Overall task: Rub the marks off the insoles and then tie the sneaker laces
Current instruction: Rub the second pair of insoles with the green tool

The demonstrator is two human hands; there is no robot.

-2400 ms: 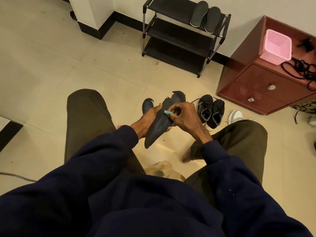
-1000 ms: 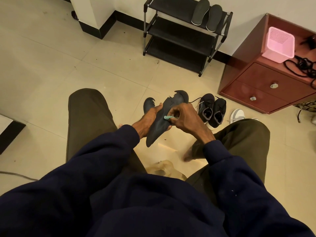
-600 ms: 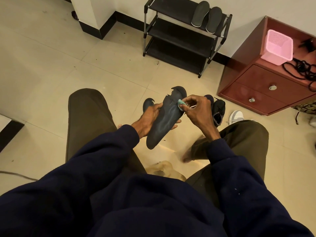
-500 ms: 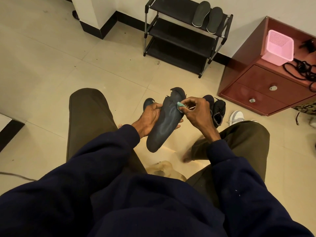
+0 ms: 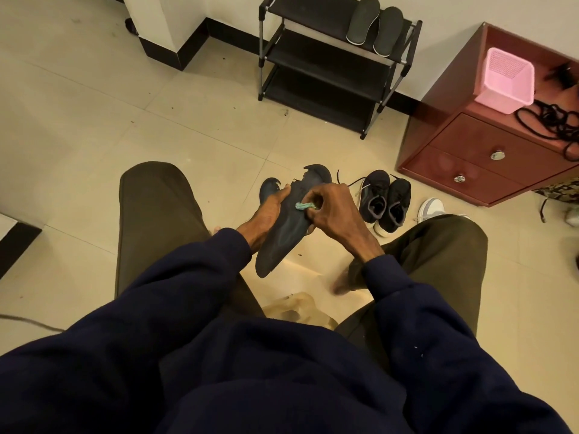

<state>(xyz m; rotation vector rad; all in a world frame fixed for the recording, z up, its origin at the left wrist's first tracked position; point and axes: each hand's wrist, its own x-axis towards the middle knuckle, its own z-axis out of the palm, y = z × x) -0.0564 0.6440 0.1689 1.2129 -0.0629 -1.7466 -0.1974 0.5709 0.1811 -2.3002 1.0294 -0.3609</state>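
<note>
Fingers of the right hand pinch a teal eraser on the dark insole; left hand grips it underneath; rubbing unfinished, I'd say; sneakers beyond on the floor, laces loose, untied.

Our clothes: a dark navy sweatshirt over dark olive-brown trousers.
We wear the sweatshirt with long sleeves that end in close-fitting cuffs at the wrists. Its cloth looks soft and matte. The left sleeve is plain, and the right sleeve carries a few tiny white specks. The trousers are loose and uniform in colour on both legs. Our left hand and right hand are bare, and a bare foot shows, blurred, at a trouser hem.
</note>
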